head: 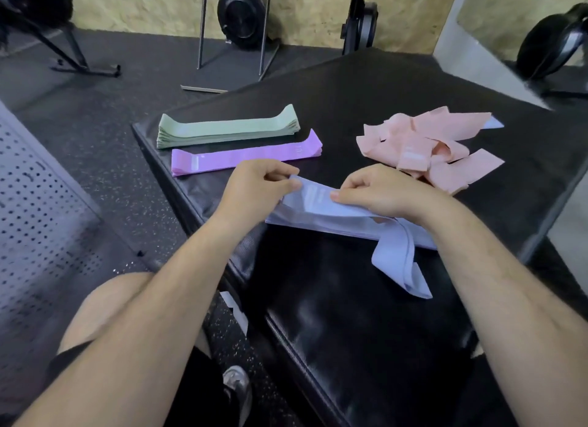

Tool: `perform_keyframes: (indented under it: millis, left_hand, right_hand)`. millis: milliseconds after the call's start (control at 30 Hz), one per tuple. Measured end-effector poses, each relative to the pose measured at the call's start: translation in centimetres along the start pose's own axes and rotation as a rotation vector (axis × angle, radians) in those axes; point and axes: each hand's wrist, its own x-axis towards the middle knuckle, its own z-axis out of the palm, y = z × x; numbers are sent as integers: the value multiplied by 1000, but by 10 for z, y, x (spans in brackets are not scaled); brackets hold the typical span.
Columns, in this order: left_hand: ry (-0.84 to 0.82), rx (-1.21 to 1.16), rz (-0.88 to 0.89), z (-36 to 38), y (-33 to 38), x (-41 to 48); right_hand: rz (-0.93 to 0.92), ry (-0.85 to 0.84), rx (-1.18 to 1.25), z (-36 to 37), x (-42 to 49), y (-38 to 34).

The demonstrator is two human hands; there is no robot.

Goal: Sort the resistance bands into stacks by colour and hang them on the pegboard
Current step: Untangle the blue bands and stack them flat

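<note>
Pinching the left end of the pale blue bands [318, 208] with the left hand [254, 185] — thumb and curled fingers closing narrowly on the top layer. Gripping the same flat, matte stack with the right hand [385, 189], thumb lying across the faint printed patch, fingers curling over the far edge. Resting near the middle of the black padded platform [350, 315], with one loose blue band [397, 261] trailing off the stack toward the near side, folding and twisting. Lying further back, side by side and squared up: a thin purple stack [245, 156] and a thicker green stack [229, 127], both long strips flaring at the ends. Sprawling to the right, a crumpled pink heap [429, 146] — unsorted, bands overlapping. Standing at the left over the speckled rubber floor [111, 140], a perforated grey panel [38, 204].
</note>
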Motion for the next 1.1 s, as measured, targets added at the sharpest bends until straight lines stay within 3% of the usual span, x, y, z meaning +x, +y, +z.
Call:
perform_keyframes:
  millis: [700,833,933,1100]
  left_hand:
    - [57,510,177,11,-28,-4]
    - [160,747,468,27,-18,-19]
    - [50,749,639,50,-19,-28]
    - [-51,878,487,53,-47,-26]
  right_hand:
    - [44,137,-195,27,25,5]
    - [42,144,-222,30,22,0]
    - [37,136,-258,29,22,-2]
    - [26,135,-203,26,17,-1]
